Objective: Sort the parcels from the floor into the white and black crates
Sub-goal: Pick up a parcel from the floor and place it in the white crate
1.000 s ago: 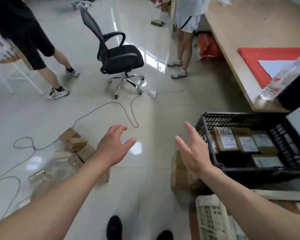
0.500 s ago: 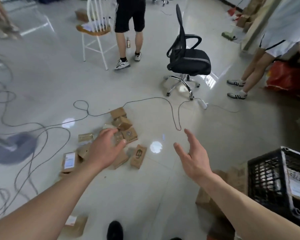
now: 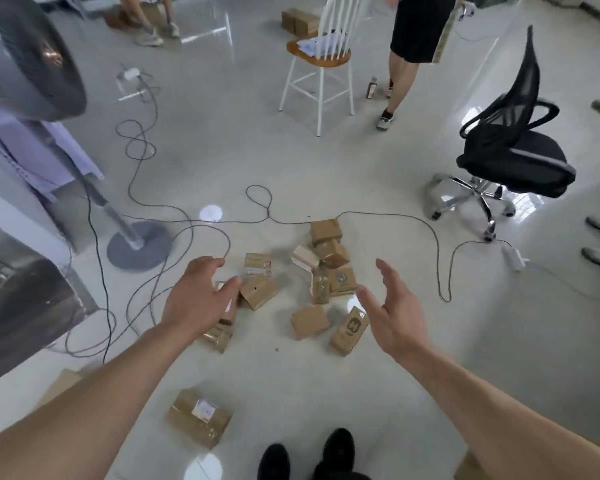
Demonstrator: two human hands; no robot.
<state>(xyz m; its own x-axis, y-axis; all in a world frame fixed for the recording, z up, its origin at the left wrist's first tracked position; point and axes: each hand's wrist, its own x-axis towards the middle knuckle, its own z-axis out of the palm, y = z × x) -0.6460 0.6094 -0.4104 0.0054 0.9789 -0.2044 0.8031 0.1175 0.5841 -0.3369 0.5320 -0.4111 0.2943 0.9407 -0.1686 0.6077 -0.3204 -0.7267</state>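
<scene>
Your left hand [image 3: 198, 299] and right hand [image 3: 392, 313] are spread wide and empty; lower each onto separate small brown cardboard parcels [image 3: 309, 322], avoiding the thin dark cable [image 3: 378, 213].

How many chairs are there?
2. A white chair stands at the top middle, with papers on its seat. A black office chair is on the right. None looks hidden.

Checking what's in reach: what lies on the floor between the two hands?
In the head view, several brown parcels lie between the left hand and the right hand.
</scene>
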